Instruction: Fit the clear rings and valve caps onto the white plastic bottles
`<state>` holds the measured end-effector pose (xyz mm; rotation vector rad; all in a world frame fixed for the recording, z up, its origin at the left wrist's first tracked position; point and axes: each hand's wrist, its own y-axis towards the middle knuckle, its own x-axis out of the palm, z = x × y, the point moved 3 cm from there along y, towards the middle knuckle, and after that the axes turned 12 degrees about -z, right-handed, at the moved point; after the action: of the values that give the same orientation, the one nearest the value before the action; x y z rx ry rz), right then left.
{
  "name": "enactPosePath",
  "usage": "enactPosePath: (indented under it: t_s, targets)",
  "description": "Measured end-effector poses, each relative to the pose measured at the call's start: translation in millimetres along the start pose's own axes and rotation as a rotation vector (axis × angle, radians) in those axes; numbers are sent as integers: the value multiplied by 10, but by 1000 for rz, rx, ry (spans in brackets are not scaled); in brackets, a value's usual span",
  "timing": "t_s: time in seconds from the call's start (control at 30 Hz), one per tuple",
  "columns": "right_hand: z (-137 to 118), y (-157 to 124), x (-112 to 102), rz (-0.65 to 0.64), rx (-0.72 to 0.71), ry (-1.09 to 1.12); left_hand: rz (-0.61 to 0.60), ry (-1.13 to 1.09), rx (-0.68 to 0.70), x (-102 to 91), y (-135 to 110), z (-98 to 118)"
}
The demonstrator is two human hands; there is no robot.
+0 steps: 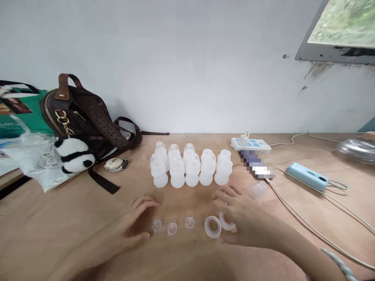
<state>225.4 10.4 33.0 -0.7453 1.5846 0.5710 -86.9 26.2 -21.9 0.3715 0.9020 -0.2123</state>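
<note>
My left hand point(136, 222) rests at the left of a row of small parts, thumb and fingers apart, with nothing between them. Nearest to it is a clear round teat-like piece point(157, 225); two similar pieces point(172, 228) lie farther right. A translucent screw ring point(213, 227) lies flat beside my right hand point(234, 212). A second ring point(227, 222) is partly hidden by that hand, whose thumb and fingers curve around it with a gap between them. Behind the hands stand several frosted white baby bottles point(192, 171) in two rows; those on the left have clear domed caps.
A clear cap point(258, 190) lies beyond my right hand. Farther right are a blurred-out phone point(253, 162) on a cable, a power strip point(258, 145) and a light blue device point(307, 176). A brown backpack point(84, 113), panda charm point(74, 155) and watch point(116, 164) sit at left.
</note>
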Motion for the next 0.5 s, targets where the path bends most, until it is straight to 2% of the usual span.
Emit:
enactPosePath:
  t_s: [0.07,0.13,0.2,0.33,0.4,0.5]
  targets:
    - [-75,43,153,-31,-18,-12,-57,12,26,84,-24,88]
    - [-86,80,198,-20,-19,-8,-123,10,50,124,-10,132]
    - [-43,102,134,28,-7,16,-202,-9,76,136,33,148]
    - [82,124,-131,205,22,120,-339,-67,106,194,209,233]
    - [100,153,-212,282,-10,186,-394,-95,136,286,333,338]
    - [63,234,-200,334,-101,265,-437,-142,212,469,514,517]
